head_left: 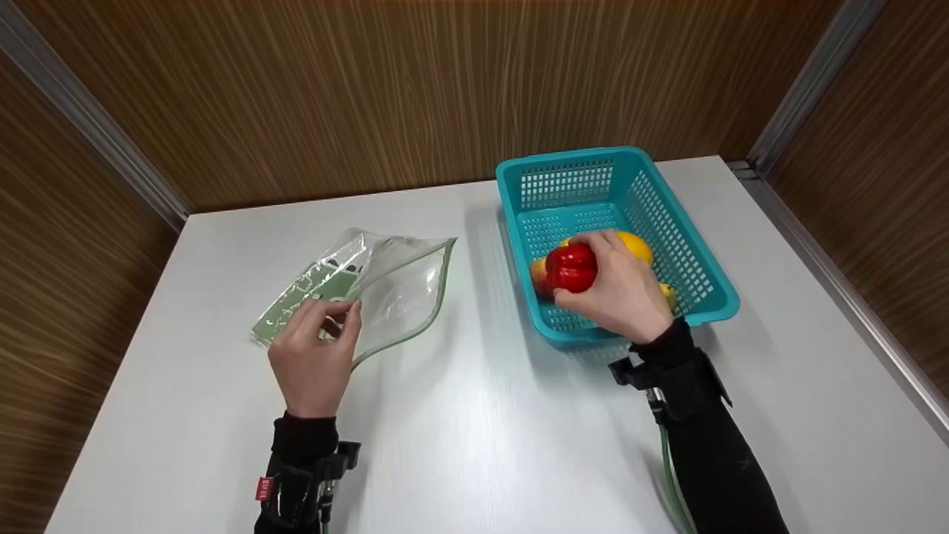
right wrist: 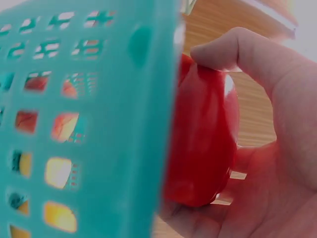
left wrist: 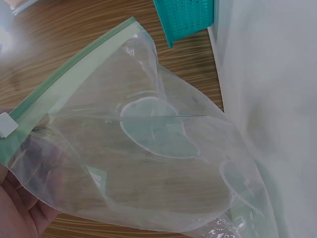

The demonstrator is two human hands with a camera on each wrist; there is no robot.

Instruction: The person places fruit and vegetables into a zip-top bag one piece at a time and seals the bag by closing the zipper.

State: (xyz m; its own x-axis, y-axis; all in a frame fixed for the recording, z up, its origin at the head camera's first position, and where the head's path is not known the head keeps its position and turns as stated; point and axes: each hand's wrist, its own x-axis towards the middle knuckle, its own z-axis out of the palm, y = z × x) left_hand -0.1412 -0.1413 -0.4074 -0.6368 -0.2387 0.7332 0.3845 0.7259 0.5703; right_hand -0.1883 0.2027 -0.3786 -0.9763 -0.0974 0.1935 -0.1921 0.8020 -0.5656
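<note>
My left hand (head_left: 315, 360) pinches the green zip edge of a clear zip-lock bag (head_left: 404, 297), whose mouth gapes toward the right. In the left wrist view the bag (left wrist: 148, 183) hangs in loose folds, with a white slider (left wrist: 7, 125) on its green zip strip. A glossy red bell pepper (head_left: 571, 268) is held between the thumb and fingers of my right hand (head_left: 623, 293), over the turquoise basket (head_left: 519, 170). The right wrist view shows the pepper (right wrist: 203, 134) partly hidden behind the basket wall. Below it a red-yellow fruit (head_left: 539, 278) lies in the basket.
Yellow fruit (head_left: 636, 246) and a smaller yellow-green piece (head_left: 669, 295) also lie in the basket, partly covered by my right hand. The white table (head_left: 460, 445) is bounded by a wood-grain panel (head_left: 356, 96) at the back and others at both sides.
</note>
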